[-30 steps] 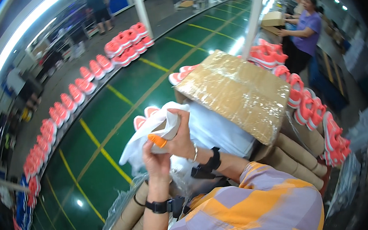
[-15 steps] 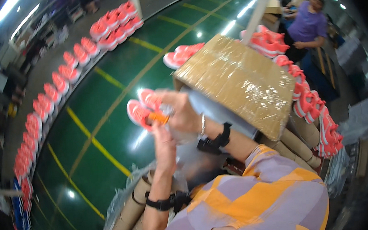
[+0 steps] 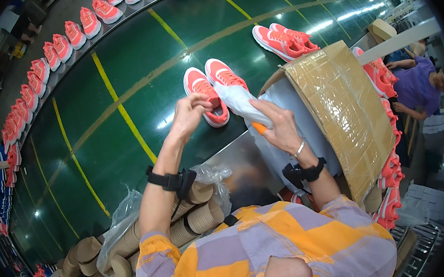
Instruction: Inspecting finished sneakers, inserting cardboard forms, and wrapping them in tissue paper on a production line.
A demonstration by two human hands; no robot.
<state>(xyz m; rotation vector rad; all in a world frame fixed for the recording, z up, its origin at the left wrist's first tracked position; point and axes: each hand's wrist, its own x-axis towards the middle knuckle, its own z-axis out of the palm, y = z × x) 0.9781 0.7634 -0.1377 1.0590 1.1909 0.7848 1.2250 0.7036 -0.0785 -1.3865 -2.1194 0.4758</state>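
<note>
A pair of coral-pink sneakers with white soles lies on the green conveyor belt [image 3: 141, 130], toes pointing away from me. My left hand [image 3: 189, 116] is at the left sneaker [image 3: 199, 82], its fingers curled together by the shoe's opening; whatever they may pinch is hidden. Gripped in my right hand [image 3: 283, 126] is crumpled white tissue paper [image 3: 239, 102], which stretches over the opening of the right sneaker [image 3: 222, 70]. An orange piece [image 3: 259, 128], its kind unclear, shows under the same hand's fingers.
At my right stands a tape-covered cardboard box [image 3: 343, 121] with white sheets [image 3: 312, 130] inside. Another sneaker pair [image 3: 282, 42] sits beyond it. Rows of similar sneakers [image 3: 90, 23] line the far edge. Stacked brown cardboard forms [image 3: 187, 224] lie at lower left. A person in purple [image 3: 420, 87] is at right.
The sneakers, held up in both hands before, now rest on the belt. White tissue paper shows in my right hand, and my hands have moved apart. The view has shifted.
</note>
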